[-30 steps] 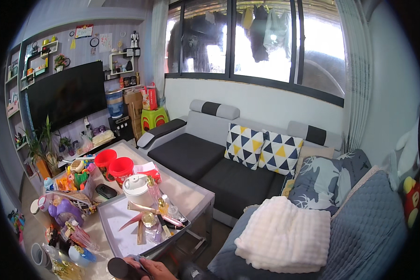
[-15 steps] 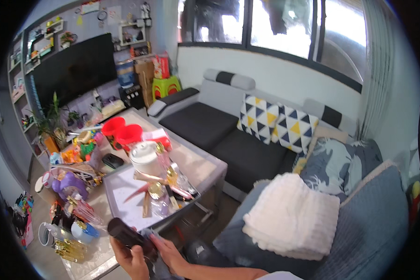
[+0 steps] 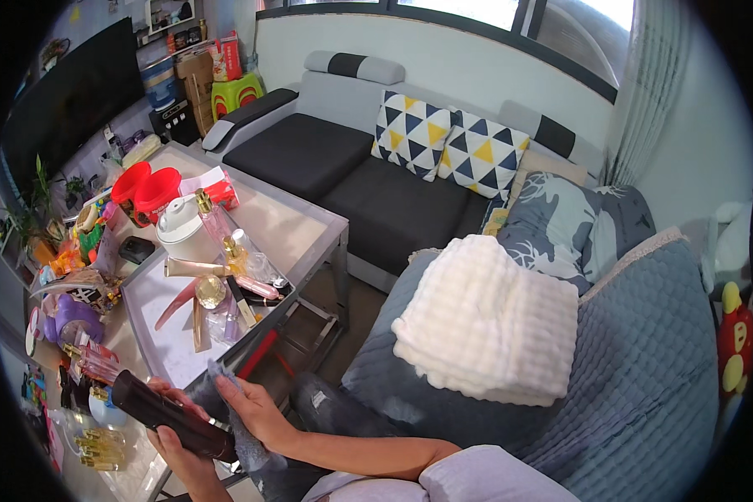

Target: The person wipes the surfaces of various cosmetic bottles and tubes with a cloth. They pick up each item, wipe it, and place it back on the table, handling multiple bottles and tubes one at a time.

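Observation:
A dark, glossy cylindrical bottle lies tilted in my left hand, whose thumb and fingers wrap round its middle. With my right hand I hold a grey-blue cloth beside the bottle's lower end. Part of the cloth hangs down under my palm. Just beyond the hands is a white tray carrying a white lidded pot, a pink tube, a round gold-rimmed compact and several small cosmetic bottles. A pink perfume bottle stands left of the dark bottle.
Two red cups, a black case, a purple toy and several gold-capped bottles crowd the table. A white folded blanket lies on the blue-quilted seat to the right. A grey sofa stands behind.
The view has tilted down and turned right. My hands have come further into view, the dark bottle shows more of its length, and the cloth is more visible in my right hand.

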